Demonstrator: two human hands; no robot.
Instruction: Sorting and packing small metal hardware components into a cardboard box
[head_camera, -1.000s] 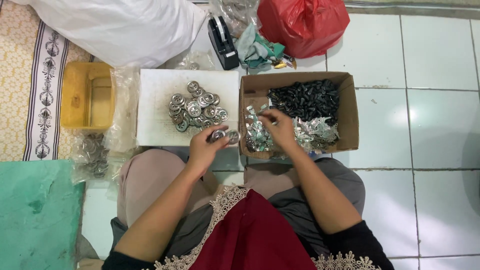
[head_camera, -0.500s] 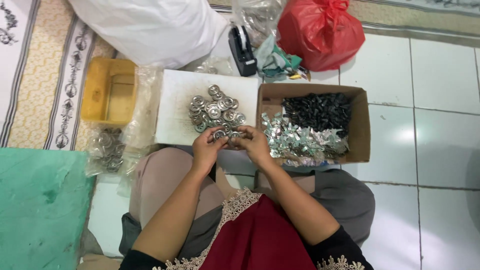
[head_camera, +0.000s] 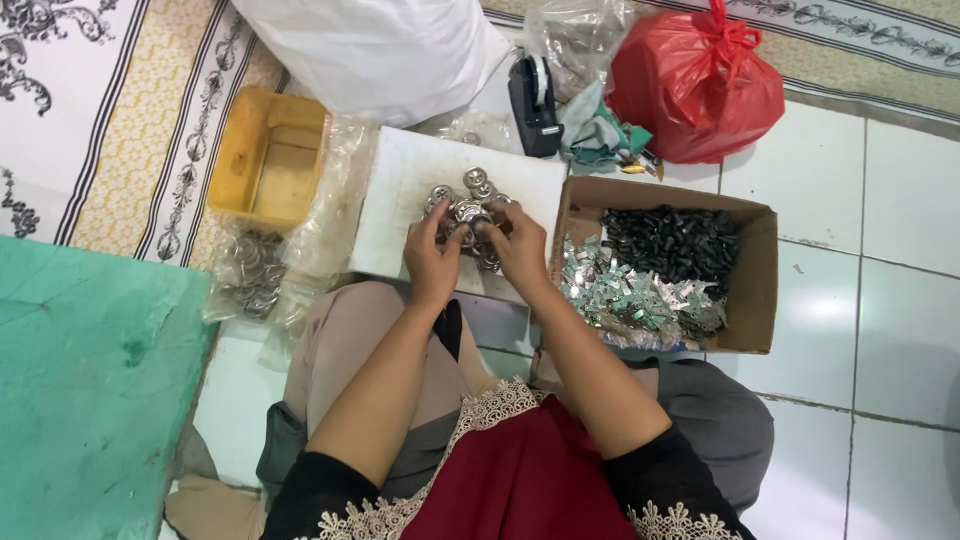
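Observation:
My left hand (head_camera: 432, 256) and my right hand (head_camera: 517, 245) meet over a white board (head_camera: 400, 205) on my lap, their fingertips pinched together on a small round silver metal part (head_camera: 466, 214). A pile of similar round silver parts (head_camera: 478, 187) lies on the board just beyond my fingers. To the right, an open cardboard box (head_camera: 762, 270) holds black pieces (head_camera: 675, 240) at the back and shiny silver strips (head_camera: 625, 295) at the front.
A yellow plastic tub (head_camera: 268, 160) sits at the left, with a clear bag of silver parts (head_camera: 248, 275) below it. A black tape dispenser (head_camera: 533, 100), a red plastic bag (head_camera: 700, 85) and a white sack (head_camera: 375, 50) lie beyond. A green mat (head_camera: 90, 390) covers the left floor.
My right hand left the cardboard box and came to my left hand. Both hands then moved up over the white board, close to the pile of silver parts.

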